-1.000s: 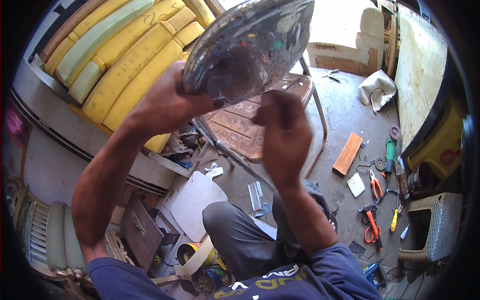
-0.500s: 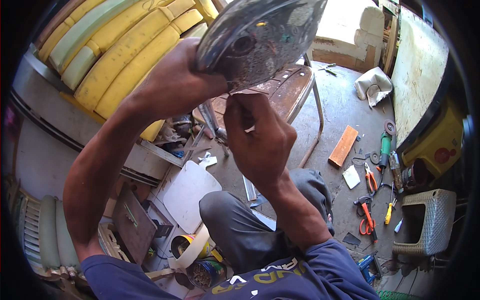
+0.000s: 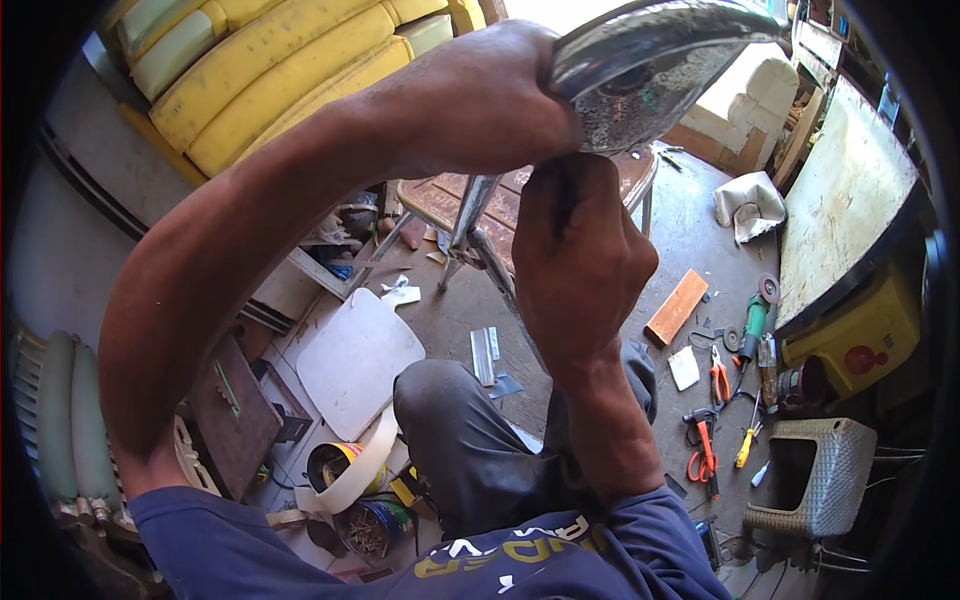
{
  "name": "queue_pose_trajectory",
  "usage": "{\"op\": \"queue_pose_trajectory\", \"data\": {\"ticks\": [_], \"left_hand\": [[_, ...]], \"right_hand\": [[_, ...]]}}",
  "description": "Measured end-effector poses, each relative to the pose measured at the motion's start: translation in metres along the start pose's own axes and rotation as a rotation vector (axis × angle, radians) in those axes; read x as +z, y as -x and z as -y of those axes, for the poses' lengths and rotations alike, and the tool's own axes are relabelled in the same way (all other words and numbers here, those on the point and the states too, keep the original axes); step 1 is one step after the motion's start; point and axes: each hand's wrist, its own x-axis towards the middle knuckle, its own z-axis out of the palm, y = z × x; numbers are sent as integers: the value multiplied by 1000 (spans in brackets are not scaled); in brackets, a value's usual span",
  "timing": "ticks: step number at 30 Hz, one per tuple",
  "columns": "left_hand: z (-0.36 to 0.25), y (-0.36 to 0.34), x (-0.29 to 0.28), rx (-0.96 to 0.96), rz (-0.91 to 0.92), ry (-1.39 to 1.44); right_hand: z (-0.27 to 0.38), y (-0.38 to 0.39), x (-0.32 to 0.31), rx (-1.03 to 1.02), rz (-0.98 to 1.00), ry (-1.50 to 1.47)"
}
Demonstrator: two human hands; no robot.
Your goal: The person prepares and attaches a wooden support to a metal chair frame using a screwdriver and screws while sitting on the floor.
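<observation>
Okay, head view: left hand (image 3: 515, 95) is gripping the near edge of a rounded, dark, scuffed panel with a glossy rim (image 3: 665, 85), fingers wrapping mostly out of sight. Panel is hanging in the air, tilted, at the upper right of centre. Right hand (image 3: 582, 255) is closing into a fist just under the panel's lower edge, right beside the left hand; can't tell whether it is pinching anything. Behind the hands, a rusty brown metal chair seat (image 3: 506, 205) is standing on grey tubular legs.

On the grey floor to the right, an orange-brown rectangular block (image 3: 677, 306) is lying near a green angle grinder (image 3: 753, 325). Nearer the person, orange-handled pliers (image 3: 719, 378), a hammer with a red-orange handle (image 3: 704, 445) and a yellow-handled screwdriver (image 3: 744, 448) are lying close together, and a silver-grey woven-texture box (image 3: 850, 480) is sitting beyond them. Left of the knees, a white rounded-corner board (image 3: 360, 350) is lying near a silver metal strip (image 3: 484, 356). Upper left, long yellow padded cushions (image 3: 290, 80) are resting in a row.
</observation>
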Motion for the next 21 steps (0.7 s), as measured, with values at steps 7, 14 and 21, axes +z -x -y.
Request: {"op": "queue_pose_trajectory", "data": {"ticks": [7,14,21], "left_hand": [[-25,13,-21,-10,145,212],[-27,21,-30,-89,162,149],[-22,8,-1,-19,-15,221]], "right_hand": [[8,-4,1,171,48,-122],[10,-12,2,-44,89,73],[8,-21,-8,563,276,-538]]}}
